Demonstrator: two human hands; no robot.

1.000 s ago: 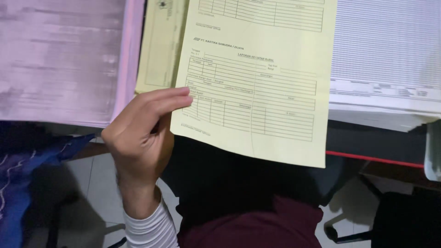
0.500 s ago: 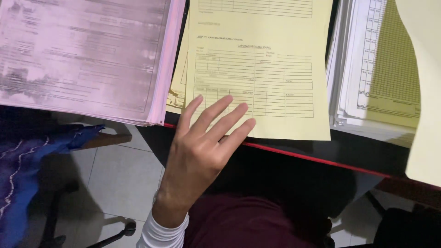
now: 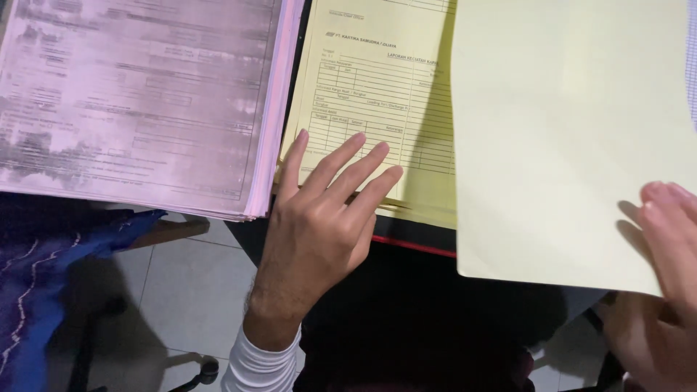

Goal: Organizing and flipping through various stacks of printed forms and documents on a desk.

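My left hand (image 3: 323, 218) lies flat, fingers spread, on the lower left corner of a stack of yellow printed forms (image 3: 370, 109) on the desk. My right hand (image 3: 664, 283), at the lower right, grips the corner of a blank-backed yellow sheet (image 3: 566, 138) held up in front of the stack. This sheet covers the right part of the forms and whatever lies behind it.
A thick pile of pink forms (image 3: 138, 101) sits to the left, overhanging the desk edge. The dark desk has a red front edge (image 3: 414, 245). Below are a tiled floor (image 3: 181, 290), a blue cloth (image 3: 36, 290) and a chair base.
My right hand has come into view and swung a yellow sheet leftwards across the stack, hiding the white pile at the right. My left hand went from holding a sheet to resting flat.
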